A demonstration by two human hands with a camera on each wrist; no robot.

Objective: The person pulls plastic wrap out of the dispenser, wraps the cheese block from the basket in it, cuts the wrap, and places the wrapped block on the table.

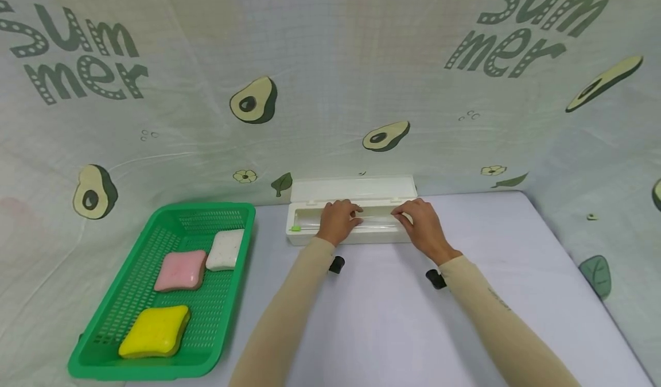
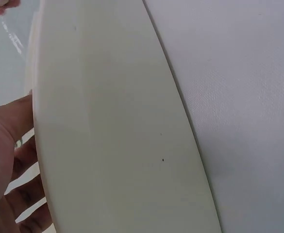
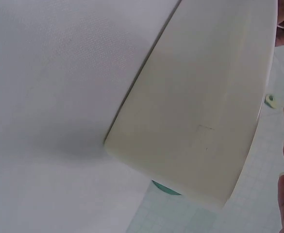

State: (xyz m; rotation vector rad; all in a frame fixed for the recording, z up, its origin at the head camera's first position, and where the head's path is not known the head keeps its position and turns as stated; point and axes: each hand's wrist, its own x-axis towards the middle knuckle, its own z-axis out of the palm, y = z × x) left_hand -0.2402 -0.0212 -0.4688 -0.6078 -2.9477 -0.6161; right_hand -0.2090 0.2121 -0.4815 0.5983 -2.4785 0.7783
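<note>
One clear roll (image 1: 379, 221) lies nine-to-three in the open white box (image 1: 369, 237) at your twelve o'clock, under your left hand (image 1: 338, 221), which is nearer its middle with thumb and fingers parted; whether your right hand (image 1: 422, 226), toward three, pinches anything cannot be told.

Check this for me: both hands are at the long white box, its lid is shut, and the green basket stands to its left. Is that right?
Almost: the lid is open, tipped back behind the white box, as the head view shows. The left hand, right hand and green basket are as you say.
</note>
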